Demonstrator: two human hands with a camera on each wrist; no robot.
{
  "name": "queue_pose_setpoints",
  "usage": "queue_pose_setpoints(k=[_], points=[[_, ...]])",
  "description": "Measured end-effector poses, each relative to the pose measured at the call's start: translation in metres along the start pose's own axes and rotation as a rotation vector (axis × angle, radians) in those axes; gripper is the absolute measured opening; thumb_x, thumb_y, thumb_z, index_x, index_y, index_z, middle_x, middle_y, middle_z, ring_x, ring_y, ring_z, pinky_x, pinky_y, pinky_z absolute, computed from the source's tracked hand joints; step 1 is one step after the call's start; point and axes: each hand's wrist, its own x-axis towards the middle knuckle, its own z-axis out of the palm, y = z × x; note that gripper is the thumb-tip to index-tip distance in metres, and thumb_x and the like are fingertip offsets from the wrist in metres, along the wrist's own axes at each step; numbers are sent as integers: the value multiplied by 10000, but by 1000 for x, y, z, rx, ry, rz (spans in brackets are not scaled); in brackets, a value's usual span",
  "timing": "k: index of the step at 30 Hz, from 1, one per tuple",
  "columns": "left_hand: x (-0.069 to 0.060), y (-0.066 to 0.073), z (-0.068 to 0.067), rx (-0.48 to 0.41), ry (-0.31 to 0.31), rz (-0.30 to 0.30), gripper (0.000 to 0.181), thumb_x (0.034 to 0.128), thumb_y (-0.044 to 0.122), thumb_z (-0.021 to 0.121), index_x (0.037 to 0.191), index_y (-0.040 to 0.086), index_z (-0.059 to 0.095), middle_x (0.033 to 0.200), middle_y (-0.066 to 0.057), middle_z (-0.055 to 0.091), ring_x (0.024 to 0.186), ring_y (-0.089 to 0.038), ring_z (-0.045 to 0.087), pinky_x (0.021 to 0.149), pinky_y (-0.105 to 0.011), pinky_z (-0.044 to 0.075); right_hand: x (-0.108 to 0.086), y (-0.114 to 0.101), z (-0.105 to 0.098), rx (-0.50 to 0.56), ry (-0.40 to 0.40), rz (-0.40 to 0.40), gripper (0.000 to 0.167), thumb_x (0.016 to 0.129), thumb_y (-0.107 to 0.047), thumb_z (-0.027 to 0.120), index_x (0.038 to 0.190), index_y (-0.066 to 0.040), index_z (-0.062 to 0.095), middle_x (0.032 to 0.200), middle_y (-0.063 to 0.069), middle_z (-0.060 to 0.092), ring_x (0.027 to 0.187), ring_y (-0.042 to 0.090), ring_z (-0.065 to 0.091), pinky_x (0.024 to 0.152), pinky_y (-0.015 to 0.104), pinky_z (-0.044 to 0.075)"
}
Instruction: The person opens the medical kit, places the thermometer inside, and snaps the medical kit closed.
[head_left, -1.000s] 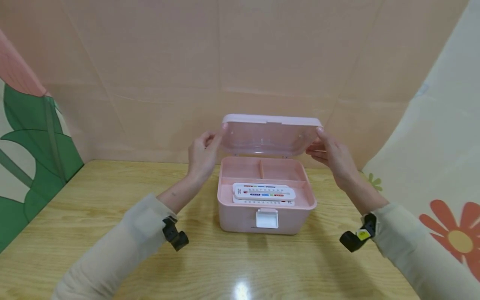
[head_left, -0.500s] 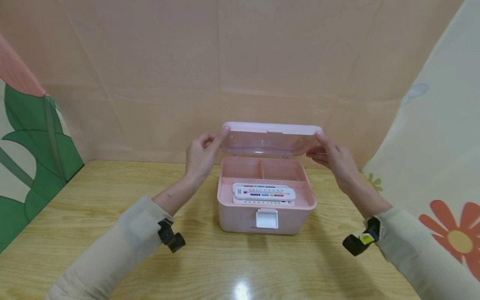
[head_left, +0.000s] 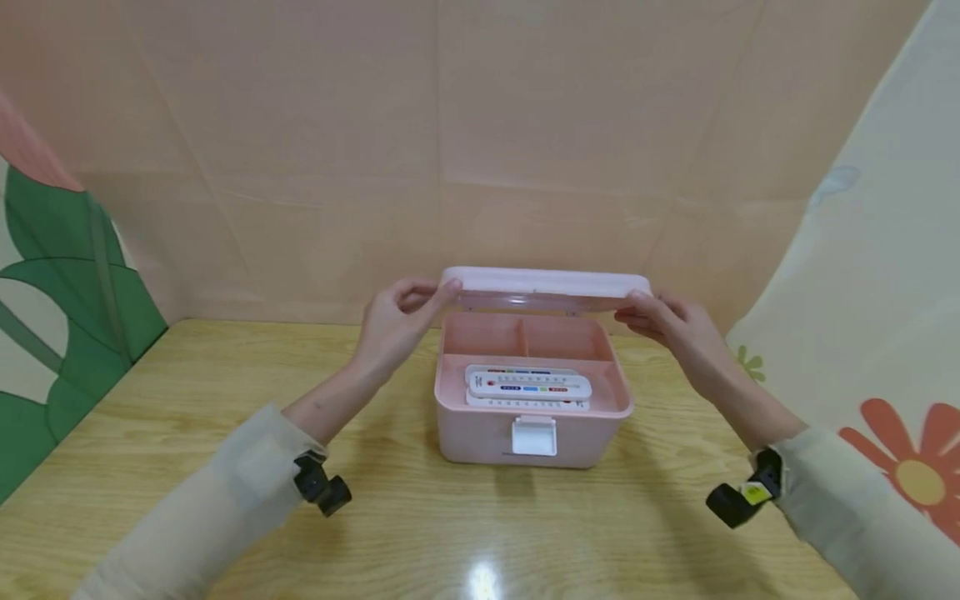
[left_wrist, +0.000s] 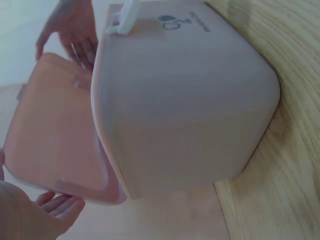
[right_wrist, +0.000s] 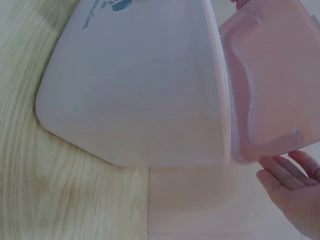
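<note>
A pink medicine chest (head_left: 480,440) stands on the table with its hinged lid (head_left: 547,282) tilted up at the back. My left hand (head_left: 393,327) grips the lid's left corner, thumb on the front rim and fingers along the side. At the opposite corner my right hand (head_left: 686,337) holds the lid the same way. In the left wrist view the lid's translucent pink shell (left_wrist: 60,130) hangs between both hands. Several white thermometers (head_left: 528,386) lie stacked in the chest's front compartment. A white latch (head_left: 534,437) hangs down on its front wall.
Two smaller compartments, split by a divider (head_left: 523,338), sit at the chest's back. Wood-grain tabletop (head_left: 420,533) surrounds the chest. A peach cloth backdrop (head_left: 330,167) rises right behind it, with a printed red flower (head_left: 921,482) on the right.
Both hands have brought the lid's front edge down and forward, so less of its inside shows in the head view. My forearms have spread slightly outward. The chest and thermometers stay put.
</note>
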Motion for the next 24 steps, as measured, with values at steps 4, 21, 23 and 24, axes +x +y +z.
queue_pose_setpoints(k=[4, 21, 23, 24], points=[[-2, 0, -3, -23, -36, 14, 547, 850, 485, 679, 1255, 128, 594, 1275, -80, 631, 1183, -214, 586, 993, -397, 478, -2, 1, 0, -9, -16, -10, 568, 1000, -436, 439, 1283, 54, 478, 1087, -130, 629, 993, -72, 594, 930, 155, 478], [-7, -5, -10, -25, -149, 75, 531, 887, 357, 677, 1339, 105, 559, 1326, -79, 598, 1214, -209, 573, 1013, -354, 469, -18, 6, -2, -107, -57, -56, 503, 998, -404, 457, 1401, -104, 444, 1289, 32, 602, 1148, 50, 562, 1048, 572, 358], [-9, -6, -11, -38, -165, 80, 533, 889, 337, 680, 1352, 109, 547, 1330, -83, 594, 1214, -212, 574, 1011, -351, 469, -20, 7, -3, -127, -64, -43, 536, 991, -420, 464, 1451, -153, 403, 1382, 111, 530, 1246, 175, 506, 1037, 639, 317], [-9, -6, -11, -42, -172, 83, 529, 890, 324, 682, 1355, 113, 545, 1331, -87, 592, 1212, -216, 576, 1008, -351, 471, -21, 7, -3, -133, -72, -40, 550, 989, -424, 465, 1473, -177, 376, 1422, 131, 490, 1287, 241, 468, 1032, 660, 305]])
